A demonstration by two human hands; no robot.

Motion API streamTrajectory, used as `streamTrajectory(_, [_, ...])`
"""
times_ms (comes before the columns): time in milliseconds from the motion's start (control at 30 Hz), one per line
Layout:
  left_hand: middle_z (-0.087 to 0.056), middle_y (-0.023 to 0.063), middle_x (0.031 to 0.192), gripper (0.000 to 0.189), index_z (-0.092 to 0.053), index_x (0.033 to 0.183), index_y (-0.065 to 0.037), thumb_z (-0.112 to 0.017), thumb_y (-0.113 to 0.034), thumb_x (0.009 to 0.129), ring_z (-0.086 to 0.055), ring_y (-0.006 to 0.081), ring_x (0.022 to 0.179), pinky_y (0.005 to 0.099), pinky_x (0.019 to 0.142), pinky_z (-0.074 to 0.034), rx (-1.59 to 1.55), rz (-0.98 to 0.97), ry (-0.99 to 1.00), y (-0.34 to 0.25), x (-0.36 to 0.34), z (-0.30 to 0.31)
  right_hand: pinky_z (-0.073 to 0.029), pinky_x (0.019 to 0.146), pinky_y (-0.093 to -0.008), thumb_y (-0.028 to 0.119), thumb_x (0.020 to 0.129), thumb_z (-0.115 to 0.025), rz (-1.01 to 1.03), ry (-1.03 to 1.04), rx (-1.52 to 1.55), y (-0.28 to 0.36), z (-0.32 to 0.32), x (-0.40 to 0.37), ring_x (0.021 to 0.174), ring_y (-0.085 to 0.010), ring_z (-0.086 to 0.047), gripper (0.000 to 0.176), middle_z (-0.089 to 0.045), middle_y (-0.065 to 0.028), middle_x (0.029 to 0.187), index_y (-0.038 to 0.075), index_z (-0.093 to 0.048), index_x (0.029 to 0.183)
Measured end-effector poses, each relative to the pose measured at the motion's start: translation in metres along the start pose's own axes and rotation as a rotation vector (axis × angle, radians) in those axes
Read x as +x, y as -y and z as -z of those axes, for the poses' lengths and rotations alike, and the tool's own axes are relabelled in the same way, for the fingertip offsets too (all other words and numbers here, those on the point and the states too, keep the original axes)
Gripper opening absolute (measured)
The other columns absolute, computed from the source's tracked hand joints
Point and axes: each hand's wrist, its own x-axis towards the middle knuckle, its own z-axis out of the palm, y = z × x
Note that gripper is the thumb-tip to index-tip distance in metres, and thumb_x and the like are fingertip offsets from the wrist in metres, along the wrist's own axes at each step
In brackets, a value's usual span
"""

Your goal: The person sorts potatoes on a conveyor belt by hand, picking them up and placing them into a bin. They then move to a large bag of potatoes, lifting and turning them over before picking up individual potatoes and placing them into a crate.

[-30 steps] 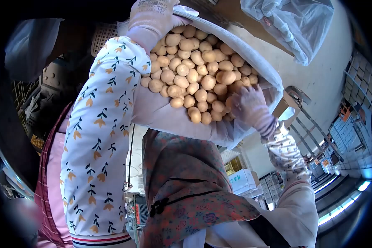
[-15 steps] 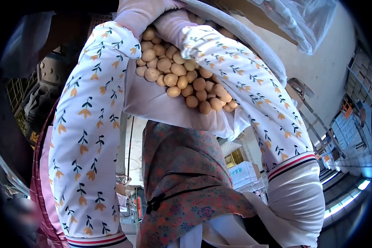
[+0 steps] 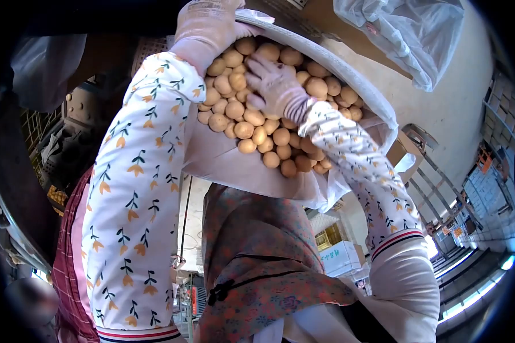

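A wide round tub (image 3: 326, 50) lined with pale plastic sheeting (image 3: 229, 163) holds a heap of smooth, round tan-brown things (image 3: 243, 130), looking like small potatoes or eggs. My left hand (image 3: 209, 28), in a pale glove, clasps the tub's rim at the far left, with the thumb on the inner side. On top of the heap lies my right hand (image 3: 276, 88), gloved too, its fingers spread and pointing left over the round things. White flower-print sleeves cover both forearms.
Crumpled clear plastic (image 3: 409, 34) hangs over a cardboard box at the upper right. A metal frame (image 3: 440, 183) stands on the right. Below are my flowered apron (image 3: 257, 228) and a white carton (image 3: 339, 258). Dark moulded trays (image 3: 77, 114) are at left.
My right hand has come back from beside the left hand at the far rim to the middle of the heap. The view has shifted, showing more of the tub's far side.
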Motion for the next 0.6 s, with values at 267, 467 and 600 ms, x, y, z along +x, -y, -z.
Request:
streamTrajectory(267, [-0.07,0.0138,0.088,0.05,-0.072,0.085,-0.011,-0.081,-0.057,0.068,-0.068,0.0333,0.091,0.0448,0.082,-0.053,0.018,0.005,-0.015,-0.001,0.003,0.001,-0.044,0.1,-0.0445,0.031,0.074,-0.076,0.107,-0.004,0.063,0.04,0.0,-0.144,0.135,-0.03,-0.042,0.059,-0.042,-0.0123,0.148,0.017,-0.06,0.128])
streamTrajectory(467, [-0.07,0.0137,0.089,0.05,-0.072,0.086,-0.011,-0.082,-0.055,0.067,-0.067,0.0333,0.091,0.0445,0.082,-0.052,0.015,0.002,-0.047,-0.001,0.002,-0.002,-0.042,0.099,-0.0435,0.028,0.081,-0.071,0.029,0.321,0.198,0.008,0.017,-0.214,0.108,-0.0243,-0.056,0.025,-0.062,-0.0062,0.109,0.011,-0.068,0.098])
streamTrajectory(600, [-0.07,0.0137,0.09,0.049,-0.072,0.087,-0.01,-0.082,-0.054,0.067,-0.067,0.0334,0.091,0.0443,0.082,-0.052,0.013,0.017,-0.018,-0.005,0.001,0.001,-0.044,0.085,-0.0352,0.024,0.082,-0.069,0.149,-0.166,0.199,0.024,0.064,-0.093,0.096,-0.0234,-0.059,0.02,-0.061,-0.0061,0.095,0.009,-0.065,0.095])
